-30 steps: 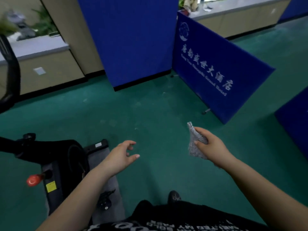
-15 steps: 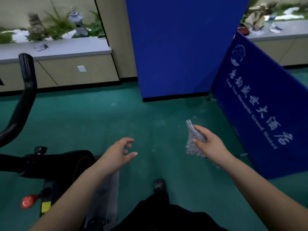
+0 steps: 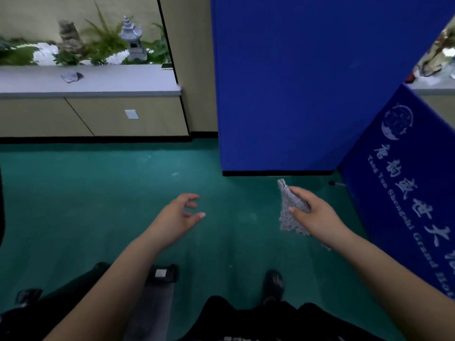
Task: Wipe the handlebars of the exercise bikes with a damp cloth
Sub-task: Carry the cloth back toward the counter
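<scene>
My right hand point(image 3: 317, 215) holds a folded grey cloth point(image 3: 289, 212) upright in front of me, thumb on one face and fingers on the other. My left hand point(image 3: 179, 216) hovers empty to its left with fingers loosely curved. Only the black lower body of an exercise bike point(image 3: 61, 301) and its grey base point(image 3: 155, 301) show at the bottom left. A sliver of dark handlebar point(image 3: 1, 205) sits at the left edge; the rest of the handlebars is out of view.
A tall blue padded column point(image 3: 307, 82) stands ahead. A blue lettered banner panel point(image 3: 403, 188) leans at the right. A beige cabinet with a grey counter point(image 3: 93, 82) lines the far left wall. Green floor point(image 3: 98, 193) lies between. My black shoe point(image 3: 273, 285) shows below.
The view has swung left and up, so the bike and its handlebar slid down and off the left edge. Both hands kept their pose, the right still holding the cloth.
</scene>
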The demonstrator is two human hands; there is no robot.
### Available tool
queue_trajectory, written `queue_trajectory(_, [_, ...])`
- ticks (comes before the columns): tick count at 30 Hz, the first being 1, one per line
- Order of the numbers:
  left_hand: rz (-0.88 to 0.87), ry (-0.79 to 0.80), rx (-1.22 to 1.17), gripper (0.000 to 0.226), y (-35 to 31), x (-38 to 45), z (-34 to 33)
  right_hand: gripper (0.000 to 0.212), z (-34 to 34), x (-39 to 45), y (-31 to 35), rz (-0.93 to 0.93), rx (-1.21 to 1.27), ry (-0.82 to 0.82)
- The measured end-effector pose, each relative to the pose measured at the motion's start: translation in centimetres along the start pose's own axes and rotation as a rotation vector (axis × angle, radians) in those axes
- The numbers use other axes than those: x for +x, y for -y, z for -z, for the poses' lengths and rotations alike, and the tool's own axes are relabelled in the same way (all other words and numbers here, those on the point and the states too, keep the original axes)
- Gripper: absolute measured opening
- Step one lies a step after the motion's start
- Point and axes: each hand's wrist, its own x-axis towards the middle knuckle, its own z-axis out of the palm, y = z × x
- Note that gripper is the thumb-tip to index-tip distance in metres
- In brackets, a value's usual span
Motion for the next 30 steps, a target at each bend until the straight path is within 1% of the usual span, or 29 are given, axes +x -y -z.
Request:
queue_trajectory(3, [0.059, -0.046, -0.013, 0.047, 0.9, 4.3, 0.8, 0.046, -0.4, 6.9, 0.9, 0.025, -0.033, 0.075])
queue_trajectory(8, [0.209, -0.117, -0.051, 0.047, 2.8, 11.1, 2.0, 0.046, -1.3, 19.8, 2.6, 0.072, -0.038, 0.206])
queue_trajectory(12, [0.312, -0.153, -0.072, 0.048, 2.6, 16.9, 4.6, 0.047, -2.1, 29.6, 6.1, 0.124, -0.058, 0.318])
queue_trajectory(15, [0.344, -0.257, -0.103, 0.047, 2.3, 20.8, 7.5, 0.048, -3.6, 36.5, 10.0, 0.194, -0.078, 0.385])
queue_trajectory(19, [0.369, -0.368, -0.129, 0.047, 2.7, 24.7, 11.4, 0.046, -7.2, 43.3, 15.5, 0.282, -0.075, 0.470])
queue_trajectory(21, [0.396, -0.396, -0.140, 0.046, 3.8, 26.3, 12.9, 0.046, -9.5, 46.1, 17.8, 0.286, -0.053, 0.523])
queue_trajectory(26, [0.473, -0.395, -0.152, 0.046, 9.2, 30.6, 16.6, 0.047, -16.4, 52.4, 21.8, 0.297, -0.093, 0.606])
queue_trajectory(30, [0.519, -0.375, -0.169, 0.047, 13.6, 35.0, 21.6, 0.048, -21.2, 57.2, 26.2, 0.300, -0.125, 0.630])
